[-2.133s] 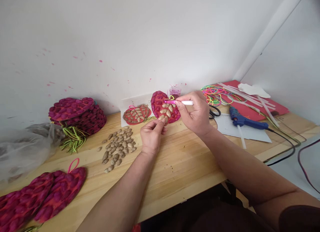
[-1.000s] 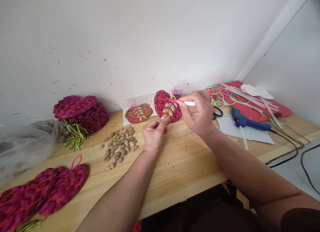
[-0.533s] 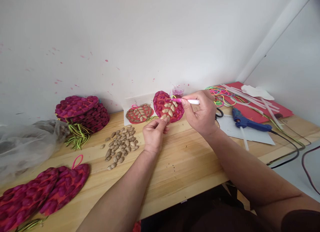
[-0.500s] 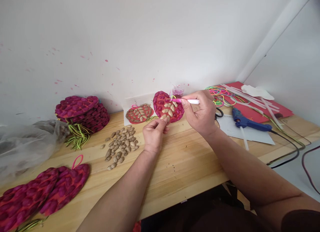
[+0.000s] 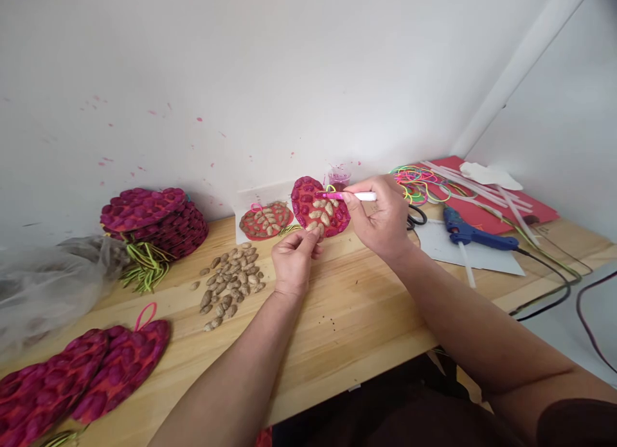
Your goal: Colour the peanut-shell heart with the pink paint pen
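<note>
My left hand (image 5: 295, 257) pinches the lower edge of a red peanut-covered plaque (image 5: 304, 200), holding it up off the table. Peanuts around its rim are painted magenta, while those in the middle are bare tan. In my right hand (image 5: 383, 219) is a paintbrush (image 5: 362, 196) with a white handle, its magenta-stained bristle end over the upper part of the plaque. A small clear cup (image 5: 339, 175) with magenta stains stands just behind. To the left, another red plaque with unpainted peanuts (image 5: 265, 221) lies on white paper. Loose peanuts (image 5: 231, 280) are spread left of my left hand.
Finished-looking magenta plaques are stacked (image 5: 149, 209) at the back left, and more magenta plaques (image 5: 123, 370) lie at the front left. A plastic bag (image 5: 53, 286) sits between them. On the right are a blue glue gun (image 5: 482, 235), scissors (image 5: 417, 217), coloured cords (image 5: 419, 177) and red sheets (image 5: 544, 212).
The whole view has shifted slightly, moving things a little left. The brush tip has moved slightly left across the plaque. Both hands keep their holds.
</note>
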The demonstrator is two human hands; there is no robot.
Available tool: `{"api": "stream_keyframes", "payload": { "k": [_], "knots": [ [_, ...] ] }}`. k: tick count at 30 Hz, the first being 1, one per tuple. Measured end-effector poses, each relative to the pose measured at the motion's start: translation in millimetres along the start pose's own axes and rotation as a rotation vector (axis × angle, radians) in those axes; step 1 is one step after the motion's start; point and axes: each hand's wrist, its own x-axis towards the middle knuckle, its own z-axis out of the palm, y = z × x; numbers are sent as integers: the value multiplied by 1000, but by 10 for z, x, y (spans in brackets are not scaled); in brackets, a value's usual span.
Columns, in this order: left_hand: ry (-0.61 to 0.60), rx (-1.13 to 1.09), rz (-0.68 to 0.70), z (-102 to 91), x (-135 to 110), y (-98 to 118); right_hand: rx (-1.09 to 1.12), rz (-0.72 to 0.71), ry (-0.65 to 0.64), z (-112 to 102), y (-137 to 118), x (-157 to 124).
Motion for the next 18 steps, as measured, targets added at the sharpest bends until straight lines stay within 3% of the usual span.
{"api": "stream_keyframes", "payload": {
  "k": [18],
  "knots": [
    [11, 25, 40, -21, 17, -17, -28, 2, -18, 1, 27, -2]
  ]
}}
